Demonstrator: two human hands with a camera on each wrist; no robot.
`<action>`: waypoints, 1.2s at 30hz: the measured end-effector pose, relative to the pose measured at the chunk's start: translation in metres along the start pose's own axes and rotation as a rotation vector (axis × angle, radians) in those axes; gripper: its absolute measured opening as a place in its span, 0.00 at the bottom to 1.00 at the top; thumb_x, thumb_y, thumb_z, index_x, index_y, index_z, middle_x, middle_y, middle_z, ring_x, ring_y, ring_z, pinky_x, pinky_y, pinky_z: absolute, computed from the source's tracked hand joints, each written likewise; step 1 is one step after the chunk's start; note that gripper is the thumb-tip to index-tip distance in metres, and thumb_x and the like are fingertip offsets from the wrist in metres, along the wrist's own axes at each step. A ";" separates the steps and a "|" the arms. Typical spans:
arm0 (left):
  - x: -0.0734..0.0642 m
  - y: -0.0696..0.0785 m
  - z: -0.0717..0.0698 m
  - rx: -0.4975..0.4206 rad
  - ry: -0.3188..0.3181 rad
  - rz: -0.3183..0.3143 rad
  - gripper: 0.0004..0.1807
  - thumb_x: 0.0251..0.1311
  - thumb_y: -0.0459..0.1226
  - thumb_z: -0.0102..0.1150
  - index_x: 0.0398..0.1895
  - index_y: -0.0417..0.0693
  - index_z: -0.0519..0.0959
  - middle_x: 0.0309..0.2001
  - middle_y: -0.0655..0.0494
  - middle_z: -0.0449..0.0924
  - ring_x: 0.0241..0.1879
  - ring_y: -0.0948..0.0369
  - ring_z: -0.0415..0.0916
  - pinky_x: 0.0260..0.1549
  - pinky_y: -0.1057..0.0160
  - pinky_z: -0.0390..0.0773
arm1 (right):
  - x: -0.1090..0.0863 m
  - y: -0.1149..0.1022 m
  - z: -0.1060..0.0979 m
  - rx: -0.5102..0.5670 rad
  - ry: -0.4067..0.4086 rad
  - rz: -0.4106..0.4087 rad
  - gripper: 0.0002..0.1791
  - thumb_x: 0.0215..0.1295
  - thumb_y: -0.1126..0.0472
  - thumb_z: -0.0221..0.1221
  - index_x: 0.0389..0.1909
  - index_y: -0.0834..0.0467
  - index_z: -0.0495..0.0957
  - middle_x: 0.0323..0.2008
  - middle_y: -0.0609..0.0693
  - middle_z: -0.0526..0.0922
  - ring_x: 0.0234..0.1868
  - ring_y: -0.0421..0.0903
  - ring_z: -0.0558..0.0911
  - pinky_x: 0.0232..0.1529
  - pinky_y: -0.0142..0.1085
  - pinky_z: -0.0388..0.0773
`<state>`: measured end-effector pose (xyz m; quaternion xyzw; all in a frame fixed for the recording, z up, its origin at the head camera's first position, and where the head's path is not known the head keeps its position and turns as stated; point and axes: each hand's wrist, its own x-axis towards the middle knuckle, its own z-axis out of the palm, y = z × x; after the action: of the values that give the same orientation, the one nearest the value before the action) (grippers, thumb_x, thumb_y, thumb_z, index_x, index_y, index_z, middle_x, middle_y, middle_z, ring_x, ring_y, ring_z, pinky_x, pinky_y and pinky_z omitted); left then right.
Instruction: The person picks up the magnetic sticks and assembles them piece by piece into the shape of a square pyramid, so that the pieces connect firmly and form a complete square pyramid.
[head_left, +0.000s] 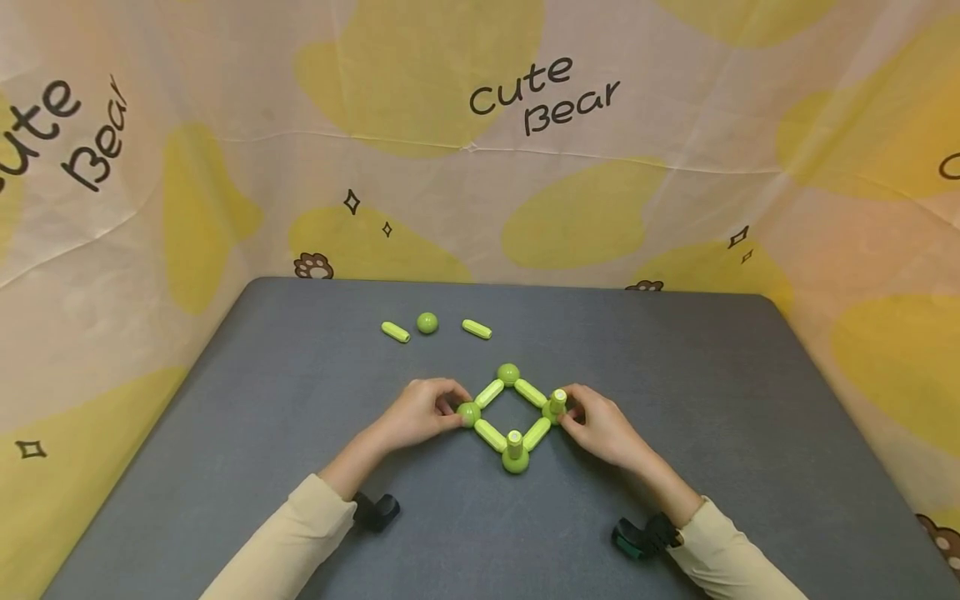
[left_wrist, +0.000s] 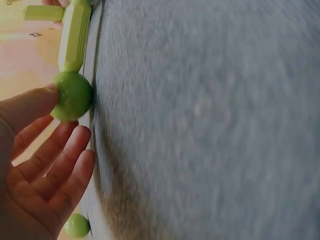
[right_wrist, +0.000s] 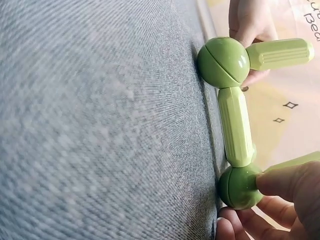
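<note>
Green balls and light green rods are joined into a diamond-shaped frame lying on the grey table. My left hand pinches the ball at its left corner, thumb on the near side, as the left wrist view also shows. At the right corner, my right hand pinches another ball between thumb and fingers. One upright rod stands on that right ball, and a second upright rod stands on the near ball. The far ball bears no upright rod.
Beyond the frame lie a loose green ball, a loose rod to its left and another loose rod to its right. A patterned cloth hangs behind the table and along both sides.
</note>
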<state>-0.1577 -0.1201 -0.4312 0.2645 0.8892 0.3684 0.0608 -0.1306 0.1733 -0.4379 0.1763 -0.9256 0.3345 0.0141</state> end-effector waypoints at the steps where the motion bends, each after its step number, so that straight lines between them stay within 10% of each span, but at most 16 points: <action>1: 0.000 -0.001 -0.002 -0.004 -0.001 0.000 0.11 0.49 0.36 0.67 0.37 0.50 0.81 0.33 0.59 0.81 0.26 0.68 0.76 0.24 0.71 0.74 | 0.000 0.000 0.000 0.000 0.000 -0.001 0.13 0.55 0.67 0.60 0.43 0.60 0.76 0.36 0.50 0.79 0.32 0.39 0.77 0.31 0.31 0.74; 20: 0.018 -0.062 -0.076 0.020 0.355 -0.247 0.14 0.56 0.35 0.62 0.46 0.43 0.79 0.48 0.45 0.76 0.48 0.48 0.75 0.43 0.51 0.77 | 0.000 0.001 0.001 0.017 0.000 0.019 0.13 0.56 0.67 0.59 0.43 0.59 0.76 0.36 0.49 0.78 0.32 0.38 0.77 0.31 0.31 0.73; 36: 0.032 -0.080 -0.072 0.185 0.254 -0.274 0.19 0.57 0.36 0.60 0.54 0.46 0.77 0.58 0.45 0.72 0.60 0.44 0.64 0.59 0.42 0.60 | 0.000 0.001 0.002 0.008 0.009 0.019 0.12 0.57 0.66 0.60 0.43 0.58 0.76 0.35 0.48 0.78 0.31 0.37 0.76 0.30 0.30 0.73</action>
<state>-0.2410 -0.1962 -0.4315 0.0971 0.9474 0.3039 -0.0266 -0.1307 0.1732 -0.4403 0.1663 -0.9258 0.3392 0.0142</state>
